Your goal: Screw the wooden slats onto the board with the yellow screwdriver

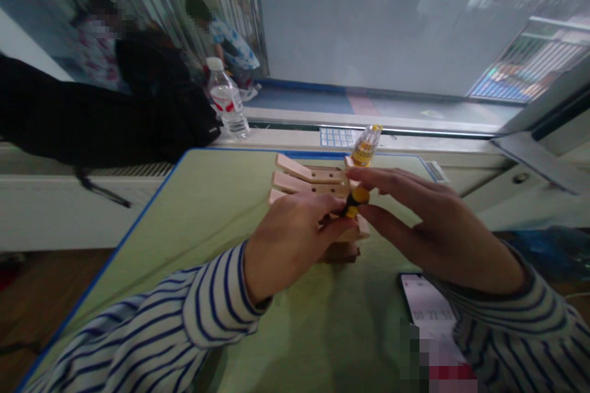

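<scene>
A small wooden assembly of pale slats stands on the green table. My left hand is curled against its near side, fingers closed on the wood. My right hand pinches a small screwdriver with a yellow and black handle between thumb and fingers, right above the assembly. Just behind the wood stands a clear yellow case of screwdriver bits. Both my sleeves are striped blue and white.
A phone lies on the table under my right forearm. A water bottle and a black bag sit on the window ledge. Two people are behind the glass at the upper left.
</scene>
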A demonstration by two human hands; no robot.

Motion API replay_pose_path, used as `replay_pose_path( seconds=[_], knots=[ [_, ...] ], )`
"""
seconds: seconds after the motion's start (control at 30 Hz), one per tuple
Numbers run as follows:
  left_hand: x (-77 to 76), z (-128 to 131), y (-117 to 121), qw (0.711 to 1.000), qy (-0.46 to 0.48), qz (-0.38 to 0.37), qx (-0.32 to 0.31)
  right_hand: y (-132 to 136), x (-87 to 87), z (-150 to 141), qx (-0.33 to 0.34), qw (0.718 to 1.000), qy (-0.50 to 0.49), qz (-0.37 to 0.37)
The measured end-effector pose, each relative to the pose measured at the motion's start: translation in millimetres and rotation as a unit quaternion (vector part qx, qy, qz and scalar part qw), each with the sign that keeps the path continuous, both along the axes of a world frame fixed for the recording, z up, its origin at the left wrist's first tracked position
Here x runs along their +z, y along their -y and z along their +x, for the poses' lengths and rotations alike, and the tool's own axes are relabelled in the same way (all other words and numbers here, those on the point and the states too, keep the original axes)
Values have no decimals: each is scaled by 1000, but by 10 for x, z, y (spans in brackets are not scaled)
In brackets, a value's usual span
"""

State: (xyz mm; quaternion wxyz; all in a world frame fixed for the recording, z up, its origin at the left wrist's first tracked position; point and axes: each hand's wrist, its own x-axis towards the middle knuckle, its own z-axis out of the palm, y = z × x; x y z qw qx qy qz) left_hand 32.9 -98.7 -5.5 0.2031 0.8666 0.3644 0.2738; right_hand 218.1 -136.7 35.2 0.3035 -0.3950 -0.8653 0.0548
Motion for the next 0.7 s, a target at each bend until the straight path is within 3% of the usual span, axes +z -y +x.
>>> replay_pose_path(
  seconds=[0.17, 0.7],
  knots=[
    [21, 19, 9, 1000, -7, 17, 0, -12, -17, 7, 21, 1000, 8, -4],
    [26, 13, -3, 999, 7, 7, -35, -27, -30, -3, -3, 1000, 11, 15]
  ],
)
